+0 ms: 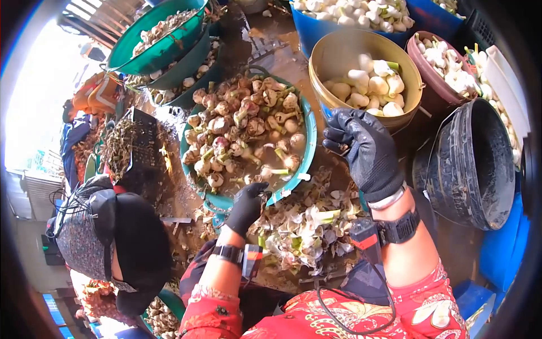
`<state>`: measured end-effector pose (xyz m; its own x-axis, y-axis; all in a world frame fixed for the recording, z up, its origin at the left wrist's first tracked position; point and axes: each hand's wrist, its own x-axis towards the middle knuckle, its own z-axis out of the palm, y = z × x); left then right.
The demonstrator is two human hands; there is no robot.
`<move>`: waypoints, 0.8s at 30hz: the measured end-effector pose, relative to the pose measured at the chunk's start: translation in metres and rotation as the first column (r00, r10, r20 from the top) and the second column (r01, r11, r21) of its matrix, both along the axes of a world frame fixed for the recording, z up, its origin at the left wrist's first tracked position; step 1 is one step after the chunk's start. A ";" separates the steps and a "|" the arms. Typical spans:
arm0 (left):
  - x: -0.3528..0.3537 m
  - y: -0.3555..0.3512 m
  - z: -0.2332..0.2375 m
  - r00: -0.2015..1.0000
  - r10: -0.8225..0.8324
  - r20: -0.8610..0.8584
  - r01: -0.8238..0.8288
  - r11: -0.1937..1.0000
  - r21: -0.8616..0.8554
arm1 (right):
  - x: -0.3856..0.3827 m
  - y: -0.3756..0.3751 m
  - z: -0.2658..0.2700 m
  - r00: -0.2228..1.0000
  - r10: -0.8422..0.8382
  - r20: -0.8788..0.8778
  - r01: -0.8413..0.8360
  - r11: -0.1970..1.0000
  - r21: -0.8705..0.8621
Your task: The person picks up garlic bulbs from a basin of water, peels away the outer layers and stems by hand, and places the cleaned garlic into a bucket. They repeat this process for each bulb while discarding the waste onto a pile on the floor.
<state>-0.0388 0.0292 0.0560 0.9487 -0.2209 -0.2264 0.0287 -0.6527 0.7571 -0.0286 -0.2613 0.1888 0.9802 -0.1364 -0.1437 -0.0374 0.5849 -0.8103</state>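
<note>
My left hand (248, 208), in a black glove, is at the near rim of a green tub (312, 135) of unpeeled garlic bulbs (254, 125). Its fingers are curled in, and what they hold, if anything, is hidden. My right hand (364, 152), gloved too, is raised by the near side of a yellow bucket (333, 50) of peeled white garlic bulbs (378, 86). Its fingers are folded toward the palm; I cannot make out anything in them. A whitish blur shows over the bulbs in the bucket. Peeled skins and stalks (305, 237) lie heaped below, between my arms.
A blue tub (307, 34) and a pink tub (420, 45) of white bulbs stand behind. Black buckets (451, 169) lean at the right. Stacked green basins (118, 56) are at back left. Another person in a cap (138, 243) is close on my left.
</note>
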 end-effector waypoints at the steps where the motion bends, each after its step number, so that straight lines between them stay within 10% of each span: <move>1: 0.010 -0.006 -0.012 0.988 -0.092 0.127 0.077 0.990 0.121 | -0.002 0.001 0.004 0.998 0.000 0.062 0.009 0.990 -0.141; 6: 0.057 -0.052 -0.051 0.948 -0.312 0.067 0.213 0.774 0.597 | 0.000 0.002 0.014 0.998 0.030 -0.048 -0.035 0.994 -0.104; 10: 0.077 -0.045 -0.081 0.944 -0.324 0.064 0.217 0.755 0.619 | 0.004 0.001 0.018 0.996 0.044 -0.078 -0.051 0.994 -0.093; 13: 0.078 -0.027 -0.070 0.997 -0.020 0.077 -0.017 0.892 0.453 | 0.006 0.006 0.021 0.984 0.109 -0.140 -0.134 0.975 -0.177; 14: 0.082 -0.014 -0.066 0.976 -0.073 0.207 0.013 0.961 0.276 | 0.007 0.010 0.021 0.984 0.120 -0.130 -0.142 0.975 -0.174; 16: 0.067 -0.008 -0.026 0.969 0.181 -0.166 -0.233 0.894 -0.382 | 0.008 0.024 0.014 0.977 0.111 -0.180 -0.134 0.984 -0.117; 19: 0.048 -0.004 0.057 0.917 0.161 -0.364 -0.356 0.741 -0.569 | 0.000 0.049 -0.003 0.947 0.285 -0.151 -0.317 0.909 -0.269; 21: 0.032 0.004 0.091 0.945 -0.093 0.314 0.180 0.949 -0.260 | -0.008 0.063 -0.018 0.834 0.491 -0.251 -0.551 0.755 -0.356; 22: 0.026 0.008 0.103 0.735 -0.297 0.609 0.338 0.940 0.050 | -0.016 0.070 -0.014 0.835 0.522 -0.176 -0.548 0.758 -0.354; 23: 0.008 -0.002 0.129 0.792 -0.229 0.565 0.251 0.967 0.041 | -0.020 0.078 -0.013 0.817 0.556 -0.153 -0.576 0.782 -0.239; 24: -0.010 -0.009 0.130 0.977 0.119 0.175 -0.036 0.909 -0.416 | -0.023 0.084 -0.014 0.799 0.587 -0.129 -0.601 0.790 -0.122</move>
<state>-0.0484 0.0197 0.1864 0.9824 -0.1781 0.0557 -0.1060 -0.2870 0.9521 -0.0519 -0.1768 0.1747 0.8606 0.4427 -0.2517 -0.4062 0.2986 -0.8636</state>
